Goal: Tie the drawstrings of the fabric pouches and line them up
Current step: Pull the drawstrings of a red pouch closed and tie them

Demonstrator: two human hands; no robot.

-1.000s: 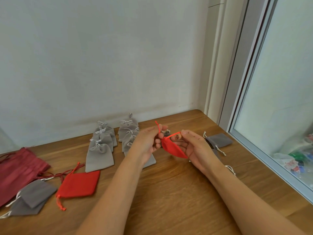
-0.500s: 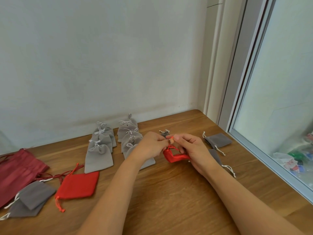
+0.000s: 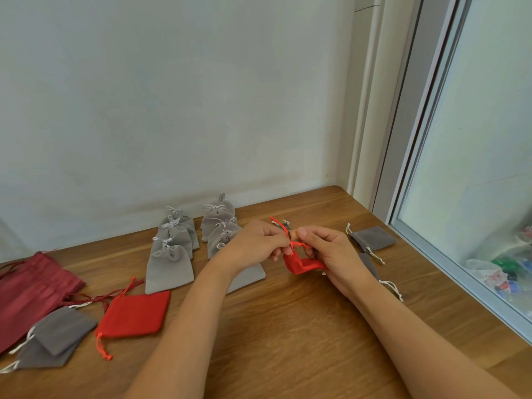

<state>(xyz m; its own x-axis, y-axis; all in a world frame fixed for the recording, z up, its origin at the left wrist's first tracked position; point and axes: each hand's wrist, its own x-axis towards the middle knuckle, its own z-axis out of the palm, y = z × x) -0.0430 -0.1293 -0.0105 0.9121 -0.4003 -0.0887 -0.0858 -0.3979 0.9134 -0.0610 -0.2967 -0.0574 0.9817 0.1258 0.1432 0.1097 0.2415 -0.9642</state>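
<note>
A small red pouch (image 3: 302,265) hangs bunched between my hands just above the wooden table (image 3: 288,326). My left hand (image 3: 256,243) pinches one red drawstring, whose end sticks up past my fingers. My right hand (image 3: 331,251) pinches the other string and holds the pouch's neck. Behind my left hand, two rows of tied grey pouches (image 3: 169,263) lie lined up toward the wall. A flat red pouch (image 3: 135,313) lies untied at the left.
Two stacked grey pouches (image 3: 54,341) and a dark red bag (image 3: 31,292) lie at the far left. More untied grey pouches (image 3: 372,237) lie right of my hands. A white wall stands behind, a window frame (image 3: 449,254) along the right edge.
The red pouch has dropped from held up and spread to bunched near the table. My hands have come together, then drawn the strings apart at the pouch's neck.
</note>
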